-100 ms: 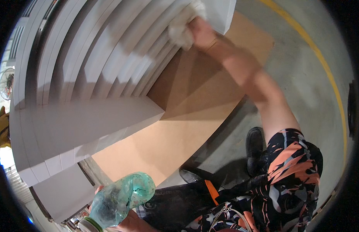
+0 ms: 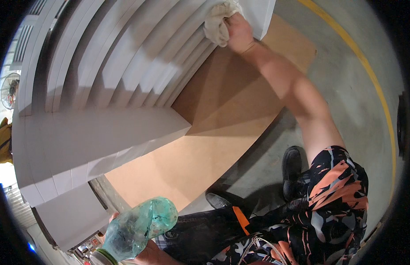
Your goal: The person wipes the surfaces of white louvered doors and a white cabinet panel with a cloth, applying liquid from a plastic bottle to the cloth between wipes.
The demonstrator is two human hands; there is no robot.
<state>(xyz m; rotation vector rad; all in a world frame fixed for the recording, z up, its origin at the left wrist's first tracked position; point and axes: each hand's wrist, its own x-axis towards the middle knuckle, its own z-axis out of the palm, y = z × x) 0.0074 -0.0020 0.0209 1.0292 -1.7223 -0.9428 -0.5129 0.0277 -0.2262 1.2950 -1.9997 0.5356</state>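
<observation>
A whitish cloth [image 2: 217, 27] is bunched in my right hand [image 2: 240, 34], whose fingers are closed on it. The arm reaches forward, and the cloth is at the far right end of a pale grey stack of boards [image 2: 138, 53] with stepped, slatted edges. Whether the cloth touches the surface is hard to tell. At the lower left, my left hand [image 2: 147, 255] is wrapped round a translucent green plastic bottle [image 2: 138, 227]. The bottle is dented, tilted, with its capped end pointing toward the lower left. Most of the left fingers are hidden behind it.
The stack rests on a brown sheet [image 2: 183, 168] on the grey concrete floor [image 2: 346, 115]. A yellow line [image 2: 368, 66] curves along the right. My dark shoes [image 2: 293, 165] stand beside the sheet. A fan [image 2: 9, 90] and a yellow-brown item [image 2: 4, 140] show at the far left.
My right hand and the cloth have shifted slightly right and away, and look less blurred. The whole view has moved a little. The left hand keeps the bottle in place.
</observation>
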